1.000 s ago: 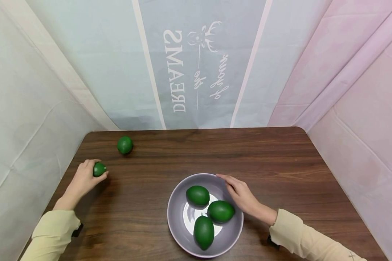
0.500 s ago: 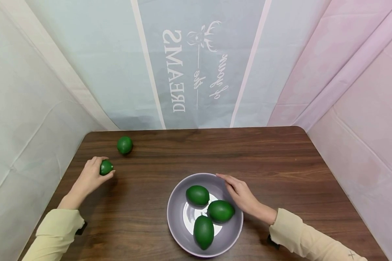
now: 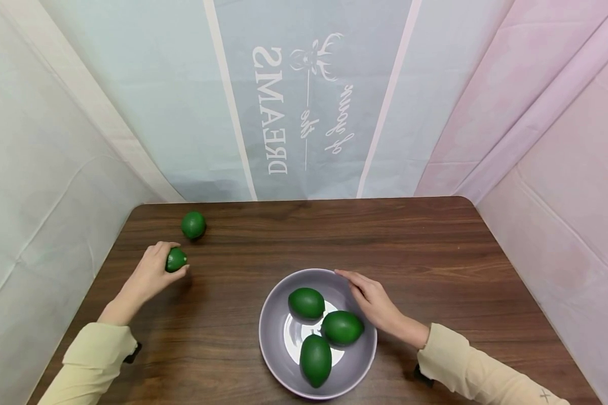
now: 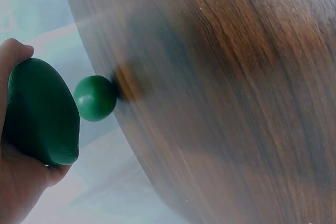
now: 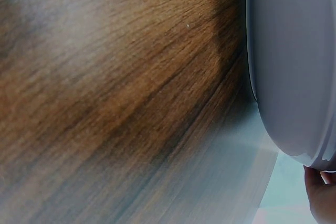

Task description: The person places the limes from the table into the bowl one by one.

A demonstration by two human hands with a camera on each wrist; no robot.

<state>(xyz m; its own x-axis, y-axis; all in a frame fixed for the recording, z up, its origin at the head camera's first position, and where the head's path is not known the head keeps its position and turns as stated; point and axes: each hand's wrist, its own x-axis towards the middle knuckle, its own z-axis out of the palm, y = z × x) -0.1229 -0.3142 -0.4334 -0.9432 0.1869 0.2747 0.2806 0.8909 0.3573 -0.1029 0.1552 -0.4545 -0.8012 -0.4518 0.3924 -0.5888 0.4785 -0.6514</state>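
My left hand (image 3: 152,271) grips a green lime (image 3: 176,260) between thumb and fingers, just over the left part of the table. Its pointed tip shows in the left wrist view, where the lime (image 4: 44,111) looks large and close. A second lime (image 3: 193,225) rests on the table a little beyond that hand. At the front middle stands a grey-purple bowl (image 3: 273,351) with three limes lying in it. My right hand (image 3: 380,308) rests at the bowl's right rim, its fingers fairly straight along the edge. In the right wrist view, fingertips (image 5: 316,192) touch the rim.
The dark wood-grain table (image 3: 415,242) has rounded far corners. A printed cloth (image 3: 304,112) hangs right behind its far edge, and pale cloth walls (image 3: 40,169) stand at both sides.
My left hand has moved to the right and slightly away from me, carrying the lime with it. The right hand, the bowl and the other limes have stayed in place.
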